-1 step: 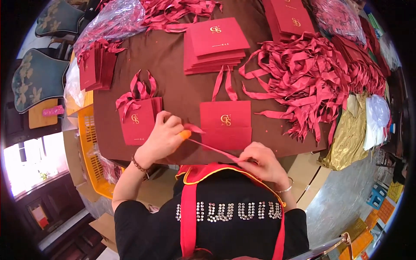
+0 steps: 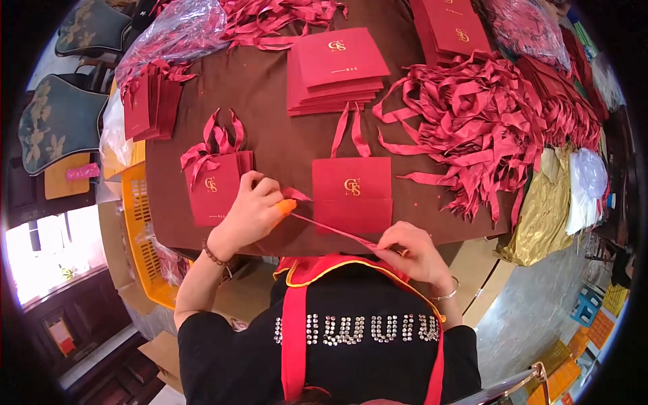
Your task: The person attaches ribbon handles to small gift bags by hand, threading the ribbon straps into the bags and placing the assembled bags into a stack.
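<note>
A red ribbon (image 2: pixel 331 228) is stretched between my hands, slanting down to the right above the front of the table. My left hand (image 2: pixel 251 210), with an orange cover on one finger, pinches its left part, and a loose end sticks out beyond the fingers. At the other end, my right hand (image 2: pixel 413 251) has the ribbon between thumb and fingers. Just beyond lies a flat red paper bag (image 2: pixel 352 177) with one ribbon handle spread out above it. Close by my left hand, partly covered by it, are red bags (image 2: pixel 209 199) with ribbon handles.
A large heap of red ribbons (image 2: pixel 466 128) covers the right of the brown tablecloth (image 2: pixel 270 121). A stack of red bags (image 2: pixel 341 61) lies farther back. Finished-looking bags (image 2: pixel 154 101) rest at the left edge, above a yellow crate (image 2: pixel 143 229). Gold wrapping (image 2: pixel 540 216) hangs at the right.
My right hand has shifted very slightly right, and the ribbon's loose end by my left hand has moved a little left. The bags have stayed practically in place.
</note>
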The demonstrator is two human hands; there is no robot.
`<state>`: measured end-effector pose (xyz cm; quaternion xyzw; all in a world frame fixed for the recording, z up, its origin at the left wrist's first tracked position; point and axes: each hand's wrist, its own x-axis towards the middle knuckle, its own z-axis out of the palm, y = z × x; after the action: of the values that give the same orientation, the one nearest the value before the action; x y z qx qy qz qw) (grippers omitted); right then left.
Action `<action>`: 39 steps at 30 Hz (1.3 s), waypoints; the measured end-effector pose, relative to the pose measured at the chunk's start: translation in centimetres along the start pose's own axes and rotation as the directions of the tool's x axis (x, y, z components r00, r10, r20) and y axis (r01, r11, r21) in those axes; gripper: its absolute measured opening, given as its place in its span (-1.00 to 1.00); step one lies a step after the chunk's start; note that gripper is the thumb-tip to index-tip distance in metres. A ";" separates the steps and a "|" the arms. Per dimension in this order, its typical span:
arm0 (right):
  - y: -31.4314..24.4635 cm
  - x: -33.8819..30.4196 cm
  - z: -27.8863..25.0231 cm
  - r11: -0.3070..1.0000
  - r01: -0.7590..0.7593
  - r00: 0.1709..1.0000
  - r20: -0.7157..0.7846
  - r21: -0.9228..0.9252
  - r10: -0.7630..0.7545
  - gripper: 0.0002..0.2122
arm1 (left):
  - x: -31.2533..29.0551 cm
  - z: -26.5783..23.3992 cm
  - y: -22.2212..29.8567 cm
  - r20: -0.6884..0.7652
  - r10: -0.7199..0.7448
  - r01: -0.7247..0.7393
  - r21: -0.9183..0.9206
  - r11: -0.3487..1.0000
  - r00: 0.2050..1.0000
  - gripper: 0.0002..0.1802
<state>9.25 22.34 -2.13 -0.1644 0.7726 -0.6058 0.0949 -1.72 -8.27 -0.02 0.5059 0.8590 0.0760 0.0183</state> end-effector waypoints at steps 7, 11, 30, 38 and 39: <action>0.8 -1.8 -1.3 0.957 -0.241 0.969 -0.007 0.160 0.245 -0.85 | 0.5 -0.2 -2.2 -0.099 -0.196 0.207 0.118 0.971 0.976 -0.73; 0.7 -1.1 -0.8 0.971 -0.182 0.952 0.220 -0.156 0.213 -0.81 | 1.7 0.8 -2.5 -0.096 -0.201 0.211 0.103 0.972 0.975 -0.59; 3.5 11.2 1.8 0.611 0.047 0.992 -0.034 -0.791 -0.121 -0.75 | 3.3 5.9 -2.6 -0.073 -0.808 0.509 -0.743 0.435 0.585 -0.90; 3.8 9.2 0.4 0.935 -0.215 0.971 0.037 -0.281 0.234 -0.81 | 3.2 3.6 0.8 0.197 -0.789 0.135 -0.980 -0.145 0.582 -0.87; 3.5 9.2 0.3 0.934 -0.220 0.970 0.036 -0.280 0.239 -0.81 | 3.1 3.8 1.3 0.201 -0.787 0.137 -0.979 -0.149 0.584 -0.87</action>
<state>0.36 19.47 -5.12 -0.1056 0.8591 -0.4717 0.1680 -1.70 -4.47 -3.43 -0.0544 0.6668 0.7263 0.1577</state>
